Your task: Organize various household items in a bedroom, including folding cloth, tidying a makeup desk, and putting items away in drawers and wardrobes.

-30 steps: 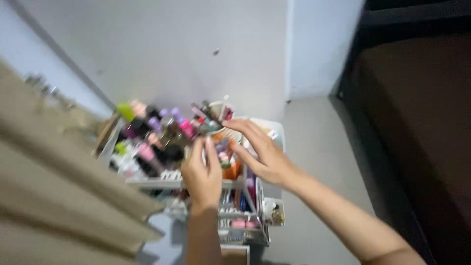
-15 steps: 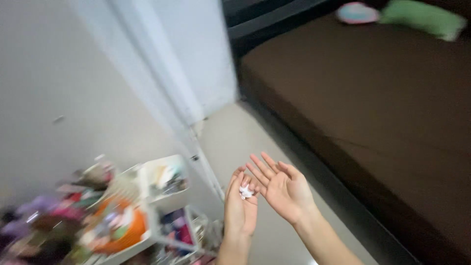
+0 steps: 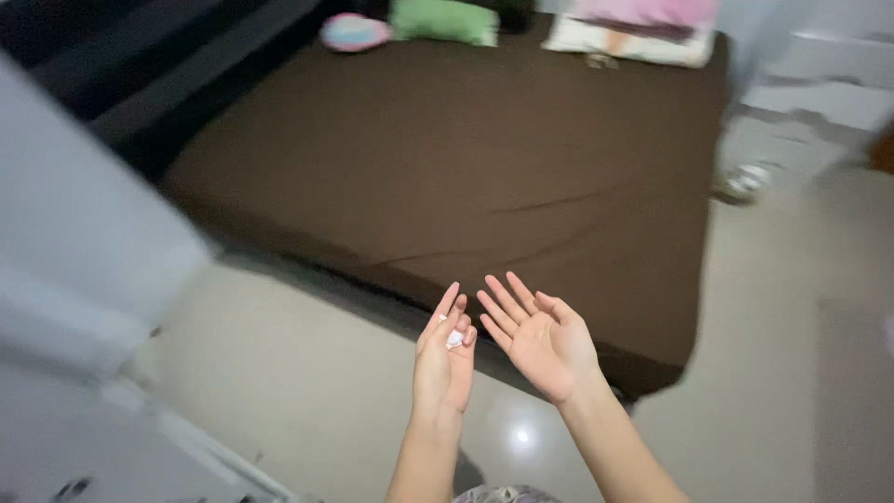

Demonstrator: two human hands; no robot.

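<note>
My left hand [image 3: 444, 359] is raised in front of me, palm turned inward, with a small crumpled white scrap [image 3: 454, 337] pinched between thumb and fingers. My right hand [image 3: 540, 337] is beside it, palm up, fingers spread, holding nothing. The two hands are close together but apart. Both hover over the pale floor near the edge of a low bed with a dark brown sheet [image 3: 484, 158].
A green pillow [image 3: 444, 20], a round pink and blue cushion [image 3: 352, 31] and a pink and white pillow [image 3: 638, 28] lie at the bed's far end. A white wall [image 3: 84, 242] stands on the left. A small object [image 3: 742, 182] lies on the floor by the bed's right side.
The view has swung from a cluttered shelf of small bottles to the bed. My hands left the shelf and rose, the left one now holding a white scrap.
</note>
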